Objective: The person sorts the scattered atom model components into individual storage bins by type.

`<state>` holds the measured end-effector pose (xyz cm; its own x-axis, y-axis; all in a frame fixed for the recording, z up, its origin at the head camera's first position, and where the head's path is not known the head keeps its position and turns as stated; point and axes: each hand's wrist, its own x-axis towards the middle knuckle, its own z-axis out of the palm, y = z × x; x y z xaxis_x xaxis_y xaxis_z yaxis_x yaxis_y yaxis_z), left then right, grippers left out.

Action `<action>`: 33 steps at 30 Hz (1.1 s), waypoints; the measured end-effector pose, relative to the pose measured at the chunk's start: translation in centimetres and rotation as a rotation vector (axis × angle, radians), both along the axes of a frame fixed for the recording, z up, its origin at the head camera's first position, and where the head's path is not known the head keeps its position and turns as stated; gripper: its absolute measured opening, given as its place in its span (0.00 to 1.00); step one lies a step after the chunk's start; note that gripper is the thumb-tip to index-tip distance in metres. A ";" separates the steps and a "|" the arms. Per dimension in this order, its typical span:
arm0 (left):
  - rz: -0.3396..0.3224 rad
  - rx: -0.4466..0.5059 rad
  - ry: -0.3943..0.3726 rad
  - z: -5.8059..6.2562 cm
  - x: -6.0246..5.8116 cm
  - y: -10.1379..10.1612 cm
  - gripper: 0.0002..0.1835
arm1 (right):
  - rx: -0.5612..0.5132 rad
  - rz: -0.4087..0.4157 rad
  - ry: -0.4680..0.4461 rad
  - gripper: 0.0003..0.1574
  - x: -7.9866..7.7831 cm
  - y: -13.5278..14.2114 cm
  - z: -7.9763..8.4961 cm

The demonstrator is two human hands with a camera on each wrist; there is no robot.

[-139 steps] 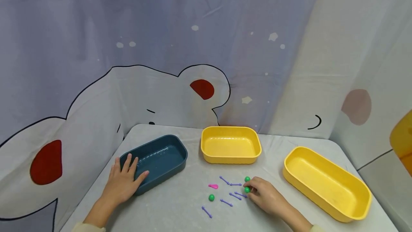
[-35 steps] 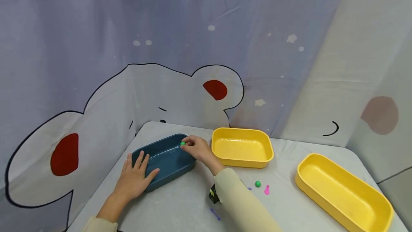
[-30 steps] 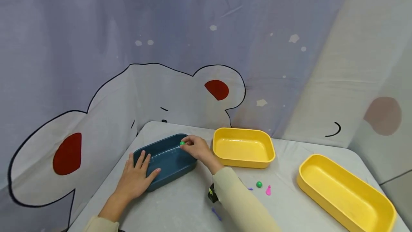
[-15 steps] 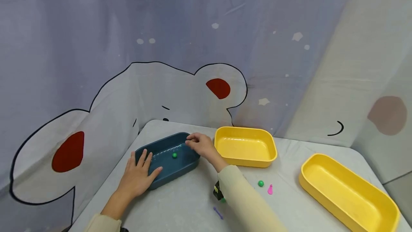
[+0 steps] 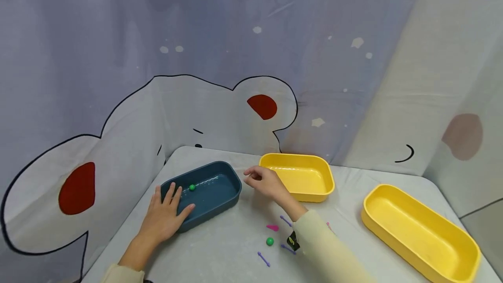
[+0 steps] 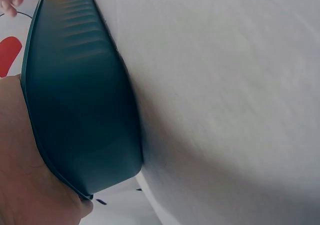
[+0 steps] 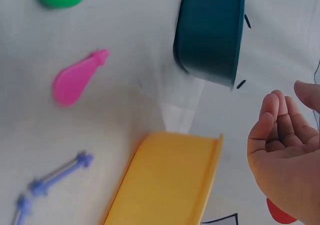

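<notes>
The person's left hand (image 5: pixel 163 219) rests over the left end of a blue tray (image 5: pixel 216 191), its fingers spread and fairly straight across the rim and the thumb set apart along the near side. The right hand (image 5: pixel 267 181) hangs in the air between the blue tray and a small yellow tray (image 5: pixel 302 180), overlapping the latter's left end from the head view; its fingers are close together and loosely bent, the thumb stands away from them in the right wrist view, and they pinch nothing. A green ball (image 5: pixel 192 187) lies inside the blue tray toward its left half, just beyond the left hand's fingertips and apart from them. On the white table (image 5: pixel 220 261), nearer than the trays, lie a pink piece (image 5: pixel 272 228) with a round body and narrow neck, a second green ball (image 5: pixel 270 241) just nearer than it, and several purple sticks (image 5: pixel 263 259) with knobbed ends. Another pink bit (image 5: pixel 329 226) shows past the pale right sleeve (image 5: pixel 334 248), which hides part of it. A longer yellow tray (image 5: pixel 424 237) sits at the right of the table, well apart from both hands.
</notes>
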<state>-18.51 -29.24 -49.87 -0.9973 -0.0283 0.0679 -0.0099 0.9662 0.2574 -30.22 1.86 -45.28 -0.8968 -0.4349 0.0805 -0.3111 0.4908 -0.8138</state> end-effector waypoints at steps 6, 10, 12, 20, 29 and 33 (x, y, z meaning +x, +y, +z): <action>-0.003 0.003 0.012 -0.1 0.0 0.0 0.50 | -0.009 0.078 0.028 0.14 1.4 2.0 -0.1; -0.007 0.010 0.012 -0.1 0.0 0.0 0.49 | -0.007 0.095 0.028 0.13 2.4 3.0 -0.3; -0.009 0.009 0.014 -0.2 0.0 0.0 0.48 | -0.006 0.097 0.028 0.12 2.8 3.6 -0.5; -0.008 -0.003 0.028 -0.2 0.1 0.0 0.48 | 0.013 0.143 0.059 0.13 4.1 6.2 -1.4; -0.010 0.000 0.020 -0.1 0.1 0.0 0.47 | 0.029 0.159 0.112 0.11 5.4 8.6 -2.8; -0.011 0.006 0.018 -0.2 0.2 0.0 0.48 | 0.035 0.158 0.119 0.12 5.9 9.3 -3.1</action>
<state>-18.32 -29.22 -50.05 -0.9962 -0.0179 0.0853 0.0052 0.9648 0.2630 -24.30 11.16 -48.41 -0.8024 -0.5737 0.1642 -0.4792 0.4555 -0.7502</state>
